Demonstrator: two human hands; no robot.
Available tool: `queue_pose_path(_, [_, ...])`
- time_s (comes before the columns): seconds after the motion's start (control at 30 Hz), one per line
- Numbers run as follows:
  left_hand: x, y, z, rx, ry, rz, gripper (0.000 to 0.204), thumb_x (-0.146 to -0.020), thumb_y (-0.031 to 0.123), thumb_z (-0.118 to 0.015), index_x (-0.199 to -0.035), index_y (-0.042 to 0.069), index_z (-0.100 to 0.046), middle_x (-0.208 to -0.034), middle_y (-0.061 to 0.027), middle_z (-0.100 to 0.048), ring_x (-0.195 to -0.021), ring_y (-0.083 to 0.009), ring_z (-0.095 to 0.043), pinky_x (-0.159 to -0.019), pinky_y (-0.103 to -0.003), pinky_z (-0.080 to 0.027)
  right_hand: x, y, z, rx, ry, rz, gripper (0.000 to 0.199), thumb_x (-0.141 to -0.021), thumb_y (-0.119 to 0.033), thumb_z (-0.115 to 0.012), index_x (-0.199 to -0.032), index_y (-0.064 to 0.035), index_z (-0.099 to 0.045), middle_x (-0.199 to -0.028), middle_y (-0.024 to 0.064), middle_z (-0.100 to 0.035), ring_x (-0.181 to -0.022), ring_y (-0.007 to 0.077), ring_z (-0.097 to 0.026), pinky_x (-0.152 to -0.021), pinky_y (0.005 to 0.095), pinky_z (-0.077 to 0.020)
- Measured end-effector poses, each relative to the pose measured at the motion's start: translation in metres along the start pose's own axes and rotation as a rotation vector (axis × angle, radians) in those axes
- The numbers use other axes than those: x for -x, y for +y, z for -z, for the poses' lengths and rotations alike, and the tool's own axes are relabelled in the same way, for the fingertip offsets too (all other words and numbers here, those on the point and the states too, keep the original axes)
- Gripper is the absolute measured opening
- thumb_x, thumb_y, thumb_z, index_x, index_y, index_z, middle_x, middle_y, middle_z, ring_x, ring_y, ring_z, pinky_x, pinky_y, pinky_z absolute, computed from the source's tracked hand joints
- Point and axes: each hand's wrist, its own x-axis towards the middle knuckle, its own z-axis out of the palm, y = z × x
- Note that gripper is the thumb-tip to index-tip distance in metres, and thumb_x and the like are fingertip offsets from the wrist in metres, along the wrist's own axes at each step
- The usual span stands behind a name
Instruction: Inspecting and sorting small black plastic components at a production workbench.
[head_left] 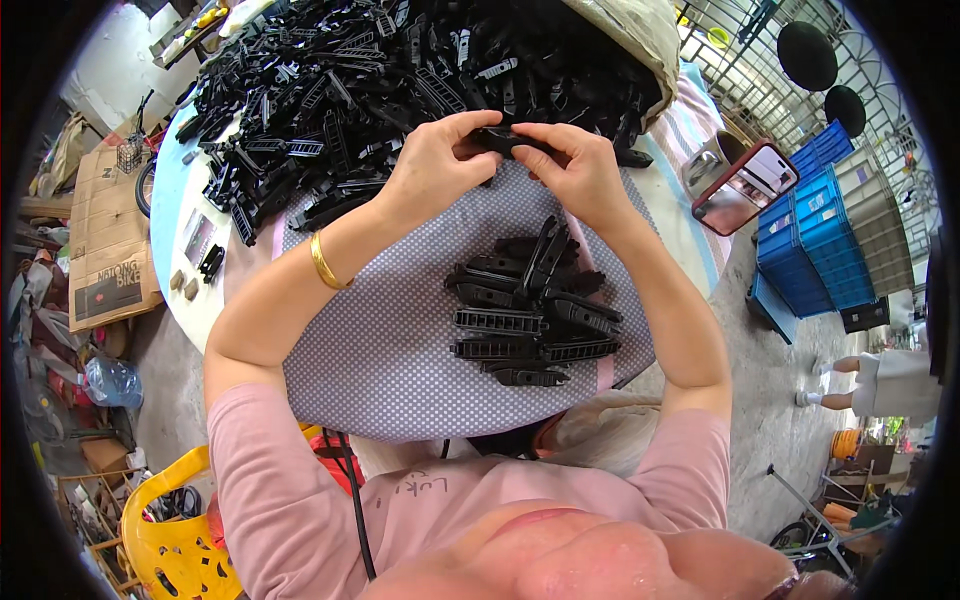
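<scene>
Fingers [480, 118] of the left hand [437, 158] and right hand [580, 170] grip a slim black part [502, 142] at the near side of the heap [330, 110]. It looks light, stiff and smooth, probably brittle where thin; its ends seem the surest hold.

The person wears a dusty-pink shirt [530, 478] with short sleeves [255, 455] and dark scrawled lettering [430, 487] on its chest. Out beyond the shirt's left sleeve, near the left hand [435, 160], sits a smooth gold bangle [322, 262]. A thin black cable [360, 510] runs along the shirt's left side.
</scene>
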Motion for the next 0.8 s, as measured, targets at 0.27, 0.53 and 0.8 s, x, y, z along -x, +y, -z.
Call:
queue_pose_path(0.27, [-0.005, 0.011, 0.010, 0.110, -0.108, 0.099, 0.038, -0.079, 0.000, -0.065, -0.117, 0.000, -0.058, -0.093, -0.0045, -0.065, -0.079, -0.0066, -0.059, -0.072, -0.019, -0.048, -0.001, -0.014, 0.008, 0.411, 0.151, 0.267, 0.044, -0.073, -0.024, -0.074, -0.111, -0.0040, -0.061, -0.106, 0.0106, -0.059, -0.089, 0.0186, -0.057, -0.074, 0.0310, -0.0471])
queue_pose_path(0.53, [-0.008, 0.008, 0.012, -0.040, -0.153, 0.003, 0.036, -0.077, -0.005, -0.064, -0.112, 0.001, -0.060, -0.094, -0.0050, -0.065, -0.082, -0.0080, -0.060, -0.076, -0.021, -0.049, -0.003, -0.006, 0.013, 0.057, -0.115, -0.012, 0.039, -0.069, -0.021, -0.077, -0.101, -0.0018, -0.065, -0.084, 0.0089, -0.067, -0.076, 0.0153, -0.061, -0.071, 0.0266, -0.0467])
queue_pose_path(0.8, [-0.005, 0.009, 0.008, -0.022, -0.154, 0.004, 0.034, -0.078, -0.003, -0.064, -0.112, -0.001, -0.059, -0.095, -0.0056, -0.065, -0.083, -0.0081, -0.060, -0.077, -0.021, -0.049, 0.001, -0.010, 0.014, 0.142, -0.059, -0.028, 0.030, -0.071, -0.018, -0.075, -0.095, -0.0025, -0.068, -0.081, 0.0098, -0.068, -0.071, 0.0130, -0.062, -0.062, 0.0253, -0.0465])
